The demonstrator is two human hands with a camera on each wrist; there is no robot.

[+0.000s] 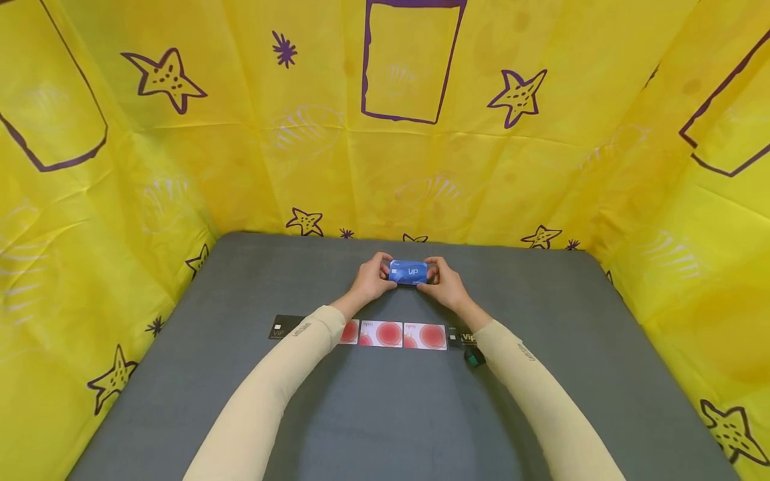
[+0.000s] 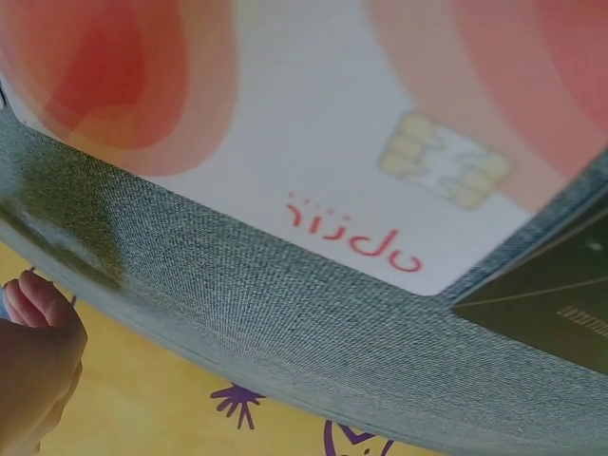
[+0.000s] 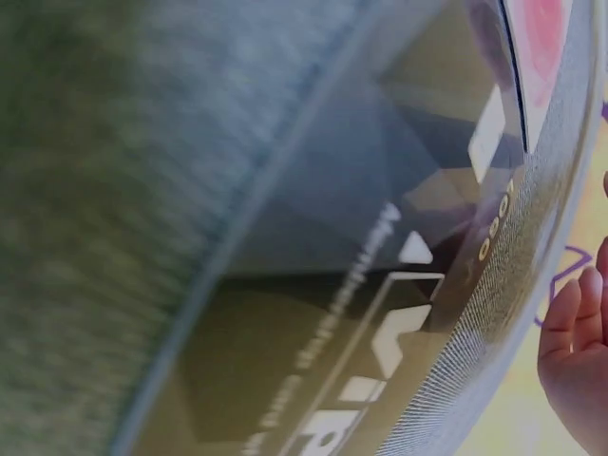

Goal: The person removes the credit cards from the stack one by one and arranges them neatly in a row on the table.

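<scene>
A blue card marked VIP is held up over the far part of the table by both hands, its printed face towards the head camera. My left hand pinches its left end between thumb and fingers. At the other end, my right hand pinches it the same way. Nearer to me lies a row of cards: a black VIP card on the left, red-and-white cards in the middle, and another black VIP card on the right. The sleeves cover parts of the row.
The grey table carries the row of cards. Yellow cloth with purple drawings hangs around its back and sides. A small black and green thing shows beside the right sleeve.
</scene>
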